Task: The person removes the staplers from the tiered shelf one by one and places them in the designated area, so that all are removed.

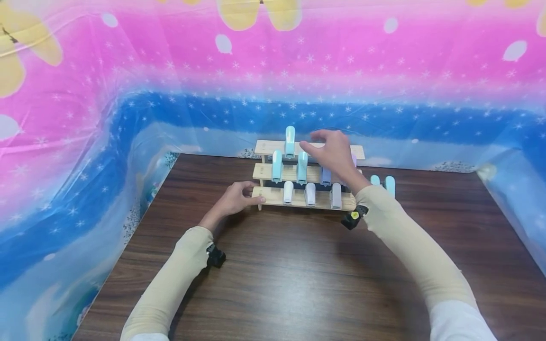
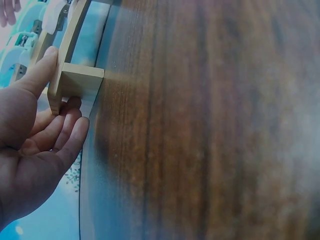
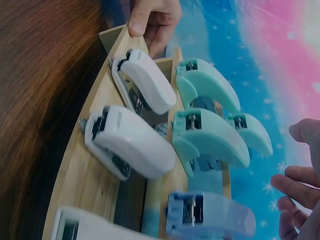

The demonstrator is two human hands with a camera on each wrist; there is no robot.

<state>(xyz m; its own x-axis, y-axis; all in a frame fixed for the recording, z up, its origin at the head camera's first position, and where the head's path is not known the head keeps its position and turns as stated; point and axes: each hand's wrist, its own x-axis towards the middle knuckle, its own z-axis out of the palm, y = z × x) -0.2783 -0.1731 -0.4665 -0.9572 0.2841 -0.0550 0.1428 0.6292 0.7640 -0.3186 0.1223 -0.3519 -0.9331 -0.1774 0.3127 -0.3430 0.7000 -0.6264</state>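
A three-tier wooden display stand (image 1: 264,170) holds several staplers. My left hand (image 1: 236,198) grips the left end of its lowest shelf, thumb on top and fingers curled beneath, as the left wrist view shows. Over the top shelf, my right hand (image 1: 334,151) hovers with fingers apart and nothing in them. Left of it, a mint stapler (image 1: 290,141) stands on that shelf. Two mint staplers (image 3: 210,137) and a blue one (image 3: 210,215) are on the middle shelf, with a purple stapler (image 1: 353,160) mostly hidden by the right hand. Two white staplers (image 1: 310,194) and a grey stapler (image 1: 336,196) line the lowest shelf.
Two more mint staplers (image 1: 390,185) show on the brown wooden table (image 1: 273,284) to the right of the stand, partly behind the right forearm. A pink and blue patterned cloth (image 1: 192,85) hangs behind the table and along its sides.
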